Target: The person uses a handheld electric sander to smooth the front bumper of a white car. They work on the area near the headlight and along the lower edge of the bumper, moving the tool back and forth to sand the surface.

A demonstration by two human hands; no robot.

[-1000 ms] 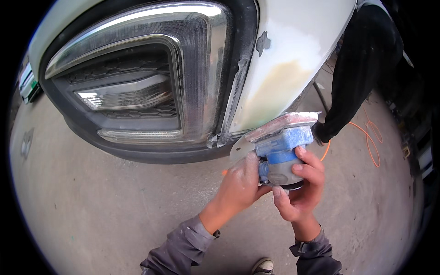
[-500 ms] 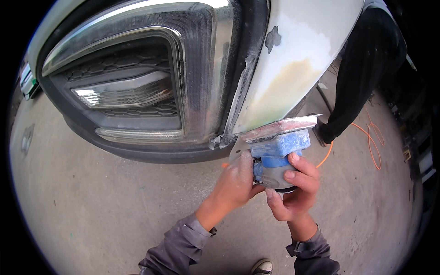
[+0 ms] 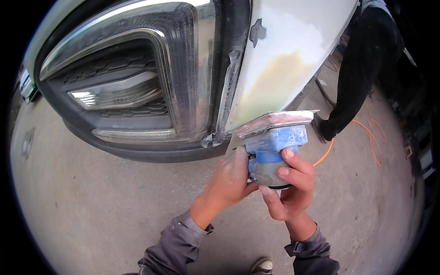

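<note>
A: Where's the sander (image 3: 276, 140)?

B: A little toward three o'clock from the middle of the view, its grey, rounded end down and its dusty, reddish pad (image 3: 279, 122) up, tilted.

A: And the hands?

B: Taking the sander as the clock's centre, the right hand (image 3: 293, 185) is at five, curled around the grey end, its thumb low on the left and two fingertips pressed to the body's right side. The left hand (image 3: 224, 178) is at eight, laid against the sander's left flank.

A: How far are the left fingers bent?

B: I can't tell; most are hidden. A thin pale sheet (image 3: 233, 143) shows right beside them, but whether they pinch it I can't say.

A: What lies around?

B: At twelve, the white body panel (image 3: 298, 32) with a tan patch (image 3: 280, 75), and a dark chip (image 3: 257, 32) farther up. A ragged strip (image 3: 233, 68) runs along the panel's edge at eleven, and the big lamp (image 3: 123, 91) fills ten.

A: Anything in the way?

B: The pad covers the panel's lower end from sight, so contact there is unclear. At two, another person's dark-trousered leg (image 3: 362, 78) stands near the panel. An orange hose (image 3: 325, 155) loops over the floor (image 3: 128, 206) around three, and a shoe (image 3: 263, 265) shows at six.
</note>
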